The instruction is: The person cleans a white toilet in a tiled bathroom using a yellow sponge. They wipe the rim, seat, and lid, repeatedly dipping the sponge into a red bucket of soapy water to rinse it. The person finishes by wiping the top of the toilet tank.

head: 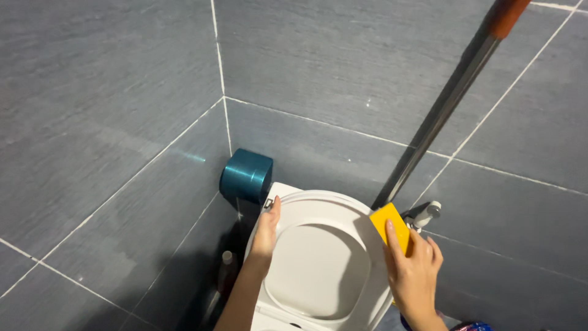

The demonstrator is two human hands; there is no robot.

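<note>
A white toilet (pixel 318 208) with its seat down fills the lower middle of the head view. My left hand (pixel 266 232) rests flat on the seat's left rim, fingers together, holding nothing. My right hand (pixel 414 270) presses a yellow sponge (pixel 391 224) against the seat's right rim, fingers laid over it.
A teal round paper holder (pixel 246 175) hangs on the wall left of the toilet. A long metal pole with an orange grip (pixel 441 110) leans against the grey tiled wall (pixel 343 73) at the right. A chrome spray head (pixel 425 214) sits behind the sponge. A bottle (pixel 226 270) stands on the floor at the left.
</note>
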